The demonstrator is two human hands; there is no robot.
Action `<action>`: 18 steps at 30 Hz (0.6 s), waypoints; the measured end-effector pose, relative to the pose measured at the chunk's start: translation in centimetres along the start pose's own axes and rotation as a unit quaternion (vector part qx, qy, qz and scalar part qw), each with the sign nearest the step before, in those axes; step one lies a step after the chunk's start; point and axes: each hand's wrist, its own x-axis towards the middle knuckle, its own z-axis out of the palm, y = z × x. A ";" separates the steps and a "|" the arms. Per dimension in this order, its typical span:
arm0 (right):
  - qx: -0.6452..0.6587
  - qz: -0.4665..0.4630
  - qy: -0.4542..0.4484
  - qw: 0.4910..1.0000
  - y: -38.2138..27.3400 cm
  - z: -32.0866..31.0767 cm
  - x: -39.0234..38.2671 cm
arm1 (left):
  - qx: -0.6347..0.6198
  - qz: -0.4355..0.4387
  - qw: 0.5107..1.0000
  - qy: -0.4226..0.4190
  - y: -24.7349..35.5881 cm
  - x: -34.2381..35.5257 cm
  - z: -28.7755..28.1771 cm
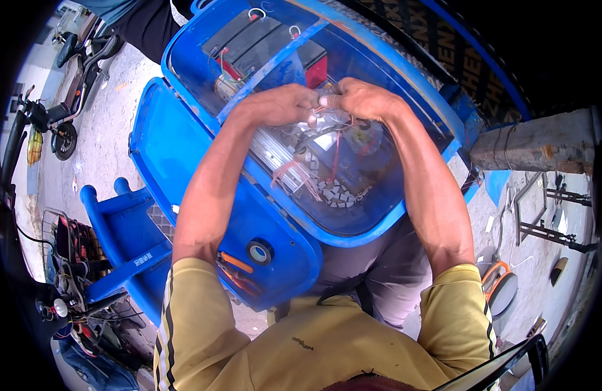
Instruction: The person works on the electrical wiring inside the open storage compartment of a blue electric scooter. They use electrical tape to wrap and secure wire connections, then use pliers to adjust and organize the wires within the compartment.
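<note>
My left hand and my right hand meet above an open blue bin. Their fingers are pinched together on a crumpled clear plastic bag; thin reddish strands show beside it. Below the hands, the bin holds a ribbed silver metal part, a loose bundle of reddish wires and several small whitish pieces. Beyond a blue crossbar sits a dark battery block with red lower parts. My fingertips partly cover the bag's contents.
The bin's blue lid hangs out to the left, bearing a tape roll and orange-handled pliers. A blue plastic chair stands farther left. Parked bikes line that side. Another person's dark-clothed leg is at the top left.
</note>
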 end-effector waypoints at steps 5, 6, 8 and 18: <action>-0.004 -0.009 -0.007 1.000 -0.6 -0.4 -1.0 | 0.034 0.016 0.999 -0.011 0.2 -0.2 -0.2; 0.000 -0.012 -0.012 1.000 -0.6 -0.4 -1.0 | 0.031 0.018 0.999 -0.011 0.3 -0.3 -0.2; 0.009 -0.017 -0.022 1.000 -0.4 -0.5 -1.1 | 0.027 0.026 0.999 -0.011 0.5 -0.5 -0.3; 0.015 -0.010 0.012 1.000 0.9 -0.4 0.1 | 0.029 0.036 0.999 -0.005 0.6 -0.6 -0.3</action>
